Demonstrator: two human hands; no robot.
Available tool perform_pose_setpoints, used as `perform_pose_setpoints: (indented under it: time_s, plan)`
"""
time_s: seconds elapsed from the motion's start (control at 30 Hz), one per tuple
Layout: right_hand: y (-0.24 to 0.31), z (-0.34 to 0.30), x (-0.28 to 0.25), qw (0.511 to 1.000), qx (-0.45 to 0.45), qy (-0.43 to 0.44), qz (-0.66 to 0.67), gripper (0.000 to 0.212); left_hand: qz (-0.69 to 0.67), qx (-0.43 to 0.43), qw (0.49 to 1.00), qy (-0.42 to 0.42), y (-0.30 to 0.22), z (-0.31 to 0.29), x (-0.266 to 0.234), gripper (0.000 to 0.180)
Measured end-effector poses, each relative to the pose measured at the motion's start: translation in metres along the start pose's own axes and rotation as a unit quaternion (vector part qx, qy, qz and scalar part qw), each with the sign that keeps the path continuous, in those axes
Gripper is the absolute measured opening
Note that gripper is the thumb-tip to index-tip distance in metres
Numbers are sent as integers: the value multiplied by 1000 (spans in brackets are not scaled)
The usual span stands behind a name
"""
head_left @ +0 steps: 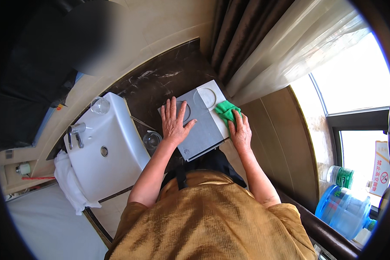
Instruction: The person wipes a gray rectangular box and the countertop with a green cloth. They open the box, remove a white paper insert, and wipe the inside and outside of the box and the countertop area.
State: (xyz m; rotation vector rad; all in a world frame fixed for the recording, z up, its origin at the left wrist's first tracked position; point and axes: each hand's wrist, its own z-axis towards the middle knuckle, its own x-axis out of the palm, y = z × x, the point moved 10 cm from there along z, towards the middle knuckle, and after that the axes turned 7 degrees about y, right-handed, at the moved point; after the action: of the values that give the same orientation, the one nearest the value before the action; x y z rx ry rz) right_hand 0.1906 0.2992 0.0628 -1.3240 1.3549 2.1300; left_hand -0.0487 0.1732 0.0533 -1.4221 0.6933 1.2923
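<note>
A flat grey and white box-like tray (203, 132) with round recesses in its top lies on the dark marble counter in front of me. My left hand (175, 122) rests flat on the grey part, fingers spread, beside one round recess. At the right edge, over the white strip, my right hand (241, 132) has its fingers closed on a folded green cloth (227, 112). The cloth touches the white surface and hangs partly past its edge.
To the left stands a white washbasin (117, 162) with a chrome tap (76, 133), a drinking glass (100, 105) and a white towel (71, 182). Another glass (152, 140) sits between basin and tray. Curtains (286, 47) hang at right; a large blue water bottle (342, 210) lies near the window.
</note>
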Motion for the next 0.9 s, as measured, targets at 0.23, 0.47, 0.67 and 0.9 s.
perform_pose_setpoints:
  time_s: [0.23, 0.47, 0.67, 0.9]
  plan:
    - [-17, -2, 6, 999, 22, -24, 19, 44, -58, -6, 998, 3, -5, -36, -6, 81]
    - [-17, 0, 7, 1000, -5, -23, 9, 42, -77, -64, 995, 4, -24, -101, -23, 85]
    - [-20, 0, 8, 999, -23, -8, 30, 43, -172, -177, 967, -62, -33, -150, -1, 93]
    - [-18, 1, 9, 997, -63, 7, 51, 45, -577, -418, 683, -164, -23, -205, 95, 78]
